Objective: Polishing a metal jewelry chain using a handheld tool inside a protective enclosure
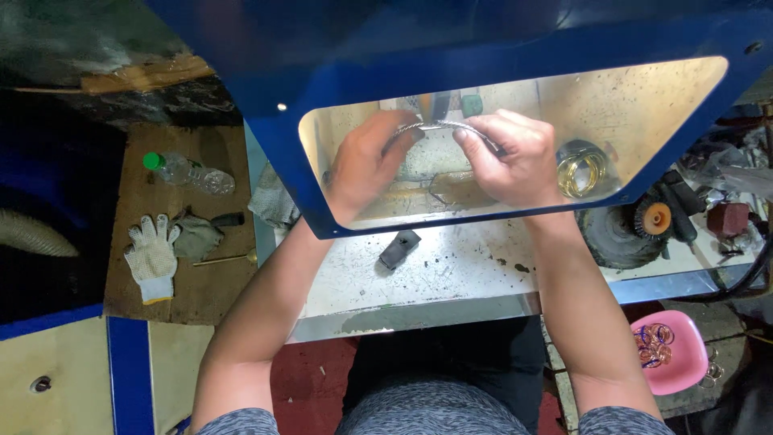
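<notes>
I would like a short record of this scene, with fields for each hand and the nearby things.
left hand: holds one end of a thin curved metal ring
right hand: holds the other end
seen through: clear window in blue hood
near right hand: gold rings
on metal bench: small black block
left side: white glove, plastic bottle

A white glove (152, 258) and a bottle (187, 172) lie left. A pink bowl (672, 354) sits right. A black block (399, 248) lies on the worktop (451, 282).
</notes>
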